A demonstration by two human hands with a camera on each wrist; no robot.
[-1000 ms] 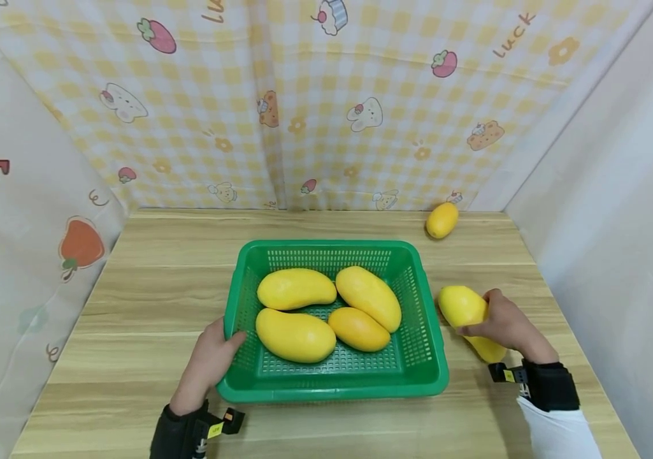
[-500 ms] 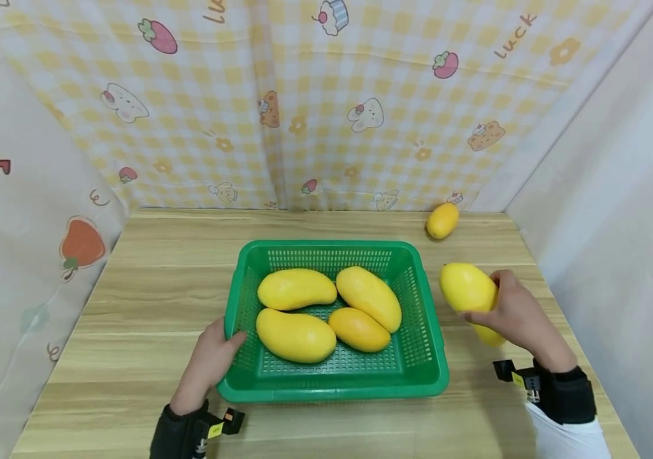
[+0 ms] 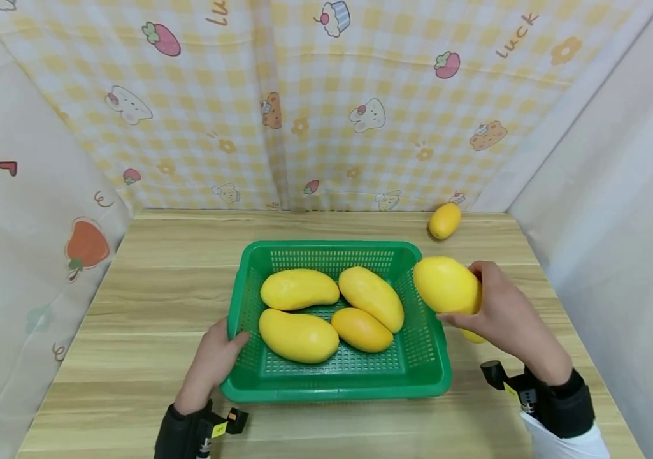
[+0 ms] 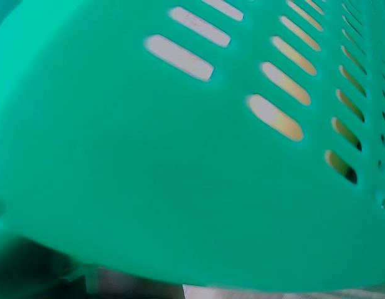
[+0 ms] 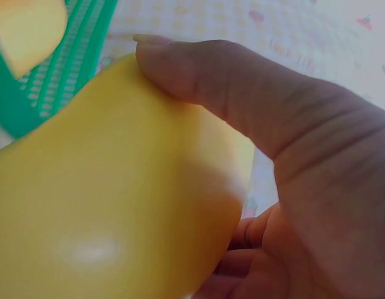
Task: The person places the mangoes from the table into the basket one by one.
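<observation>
A large yellow mango (image 3: 446, 285) is in my right hand (image 3: 512, 322), raised at the right rim of the green plastic basket (image 3: 332, 393). In the right wrist view the thumb lies across the top of this mango (image 5: 111, 199) and the other fingers curl behind it. Its upper end overlaps the basket's rim in the head view. My left hand (image 3: 214, 357) grips the basket's left side, thumb over the rim and the other fingers hidden outside. Several mangoes lie inside, among them a plump one (image 3: 299, 336) at front left and a smaller orange-yellow one (image 3: 362, 329). The basket wall (image 4: 149, 168) fills the left wrist view.
A small orange-yellow mango (image 3: 444, 221) lies at the back right of the wooden table (image 3: 131, 331), close to the checked curtain (image 3: 326, 127). White cloth walls stand on the left and right sides. Each wrist wears a black strap with a small camera.
My right hand has lifted the large mango off the table and carried it left to the basket's right rim. The left hand keeps its grip on the basket.
</observation>
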